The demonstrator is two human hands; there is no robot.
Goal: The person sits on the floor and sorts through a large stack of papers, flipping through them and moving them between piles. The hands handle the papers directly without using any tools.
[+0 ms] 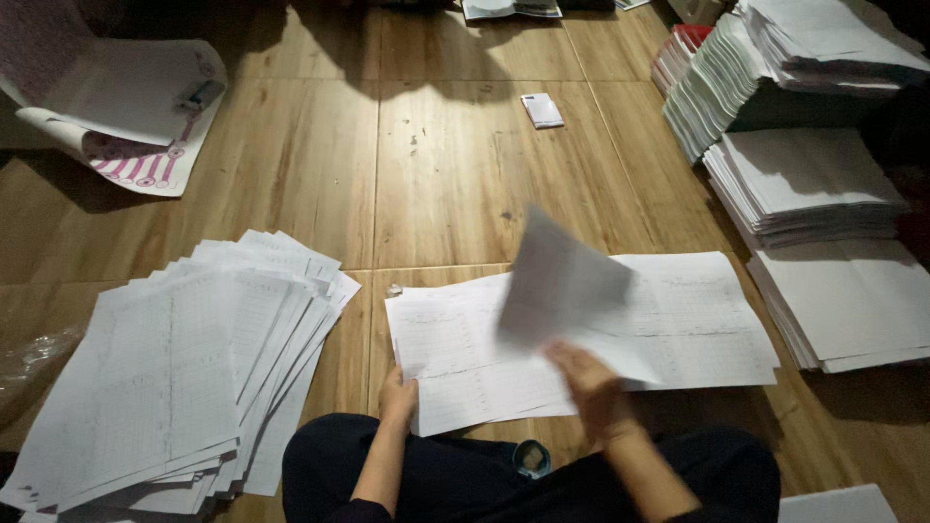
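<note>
I am pinning the near edge of the printed sheets (581,339) on the floor (455,165) with my left hand (398,397), fingers closed on the corner so the pile stays put. My right hand (593,387) is gripping a blurred loose sheet (562,281), lifting it toward twelve o'clock. A fanned pile (184,368) is lying at nine o'clock, tall paper stacks (804,174) at two.

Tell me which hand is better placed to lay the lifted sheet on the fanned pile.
Probably the right hand: it already holds the lifted sheet, though the fanned pile lies leftward. The left hand pins the open sheets.
</note>
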